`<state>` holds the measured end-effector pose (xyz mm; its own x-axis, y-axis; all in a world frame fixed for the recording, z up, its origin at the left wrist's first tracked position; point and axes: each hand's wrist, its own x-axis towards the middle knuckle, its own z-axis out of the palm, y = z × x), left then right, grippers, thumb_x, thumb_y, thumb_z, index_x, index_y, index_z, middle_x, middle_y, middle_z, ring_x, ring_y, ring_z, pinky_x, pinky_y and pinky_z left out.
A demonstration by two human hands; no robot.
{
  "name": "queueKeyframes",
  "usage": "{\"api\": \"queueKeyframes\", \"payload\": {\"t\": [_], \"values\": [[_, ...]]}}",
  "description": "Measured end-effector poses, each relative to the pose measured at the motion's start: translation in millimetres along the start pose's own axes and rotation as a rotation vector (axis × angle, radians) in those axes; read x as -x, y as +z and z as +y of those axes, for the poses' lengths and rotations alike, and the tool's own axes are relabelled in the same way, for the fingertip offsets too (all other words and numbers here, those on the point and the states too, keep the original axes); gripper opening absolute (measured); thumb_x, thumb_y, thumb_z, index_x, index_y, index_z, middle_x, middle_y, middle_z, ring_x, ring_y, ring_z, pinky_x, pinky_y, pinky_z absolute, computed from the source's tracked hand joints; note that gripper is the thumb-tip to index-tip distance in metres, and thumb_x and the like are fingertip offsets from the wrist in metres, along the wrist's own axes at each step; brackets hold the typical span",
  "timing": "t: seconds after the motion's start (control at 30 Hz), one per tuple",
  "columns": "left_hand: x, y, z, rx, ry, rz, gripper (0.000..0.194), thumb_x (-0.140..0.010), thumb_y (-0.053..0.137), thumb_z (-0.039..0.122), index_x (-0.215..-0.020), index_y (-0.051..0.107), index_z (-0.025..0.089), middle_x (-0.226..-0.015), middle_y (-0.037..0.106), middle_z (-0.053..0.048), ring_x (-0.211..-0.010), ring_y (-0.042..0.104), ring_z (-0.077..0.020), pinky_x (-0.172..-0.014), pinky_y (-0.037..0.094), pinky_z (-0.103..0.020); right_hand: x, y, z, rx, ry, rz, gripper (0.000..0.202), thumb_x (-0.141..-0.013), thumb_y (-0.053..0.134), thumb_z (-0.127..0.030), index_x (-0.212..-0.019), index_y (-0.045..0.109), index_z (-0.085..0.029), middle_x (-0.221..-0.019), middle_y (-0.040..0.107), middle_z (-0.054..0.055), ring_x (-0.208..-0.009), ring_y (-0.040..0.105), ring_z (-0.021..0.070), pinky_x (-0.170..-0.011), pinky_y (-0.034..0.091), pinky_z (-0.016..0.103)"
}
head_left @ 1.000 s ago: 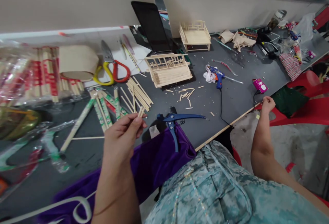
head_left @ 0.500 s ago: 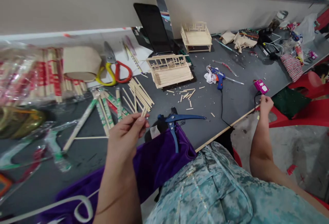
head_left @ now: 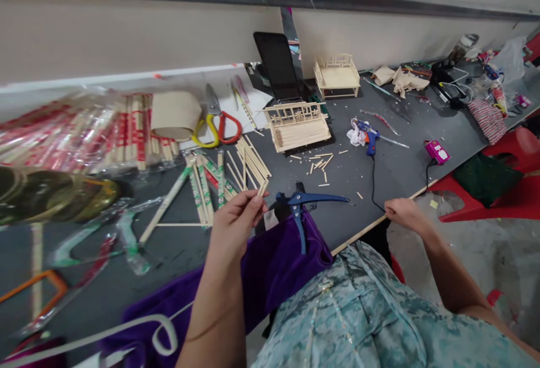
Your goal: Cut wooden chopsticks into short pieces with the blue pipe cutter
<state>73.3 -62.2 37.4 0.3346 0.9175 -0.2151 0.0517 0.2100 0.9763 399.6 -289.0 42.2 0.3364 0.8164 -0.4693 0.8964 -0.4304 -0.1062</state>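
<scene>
R hand [head_left: 403, 213] moved nr cord [head_left: 373, 179], sticks [head_left: 262, 189] pinched in L hand [head_left: 236, 213]

Grey table [head_left: 403, 174], loose sticks [head_left: 254, 160], two miniature wooden benches [head_left: 301, 134], pink box [head_left: 437, 152]

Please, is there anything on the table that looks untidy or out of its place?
Slightly: short wooden pieces lie scattered at mixed angles in front of the nearer miniature bench, unlike the roughly parallel longer sticks to their left. Nothing looks clearly damaged.
</scene>
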Motion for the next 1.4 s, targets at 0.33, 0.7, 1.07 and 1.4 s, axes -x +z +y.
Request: {"api": "queueKeyframes", "payload": {"t": [0.33, 0.7, 1.07, 1.4], "values": [[-1, -2.8, -4, 0.006, -0.009, -0.029, 0.039, -0.073, 0.078, 0.050, -0.092, 0.071, 0.016, -0.061, 0.056, 0.003, -0.045, 0.038, -0.0054, -0.042, 0.024, -0.019, -81, -119, 21, -0.355, -0.166, 0.676, 0.016, -0.093, 0.054, -0.028, -0.089, 0.067, -0.020, -0.076, 0.067, 0.001, -0.072, 0.061, 0.0180, -0.072, 0.044, 0.029], [8, 4.5, 2, -0.003, -0.050, -0.026, 0.042, -0.070, 0.079, 0.051, -0.091, 0.070, 0.016, -0.060, 0.055, 0.003, -0.047, 0.039, -0.0063, -0.044, 0.026, -0.019, -183, -198, -25, 0.358, -0.361, 0.500, 0.044, -0.090, 0.064, -0.015, -0.132, 0.058, -0.021, -0.134, 0.056, 0.015, -0.129, 0.047, 0.0359, -0.101, 0.042, 0.052], [0, 0.3, -7, -0.024, -0.085, -0.029, 0.040, -0.071, 0.078, 0.048, -0.093, 0.069, 0.015, -0.060, 0.057, 0.003, -0.045, 0.038, -0.0053, -0.043, 0.024, -0.018, -37, -44, 69, -0.194, 0.201, -0.124, 0.031, -0.084, 0.069, -0.043, -0.064, 0.069, -0.019, -0.062, 0.068, 0.005, -0.064, 0.066, 0.0190, -0.060, 0.045, 0.027], [-11, 13.2, -5, -0.011, -0.043, -0.120, 0.038, -0.074, 0.077, 0.047, -0.093, 0.070, 0.015, -0.062, 0.057, 0.003, -0.045, 0.038, -0.0051, -0.044, 0.025, -0.019, 22, 123, 32, -0.528, 0.311, -0.195, 0.028, -0.080, 0.063, -0.021, -0.108, 0.067, -0.021, -0.063, 0.068, -0.003, -0.057, 0.065, 0.0145, -0.052, 0.048, 0.021]]}}
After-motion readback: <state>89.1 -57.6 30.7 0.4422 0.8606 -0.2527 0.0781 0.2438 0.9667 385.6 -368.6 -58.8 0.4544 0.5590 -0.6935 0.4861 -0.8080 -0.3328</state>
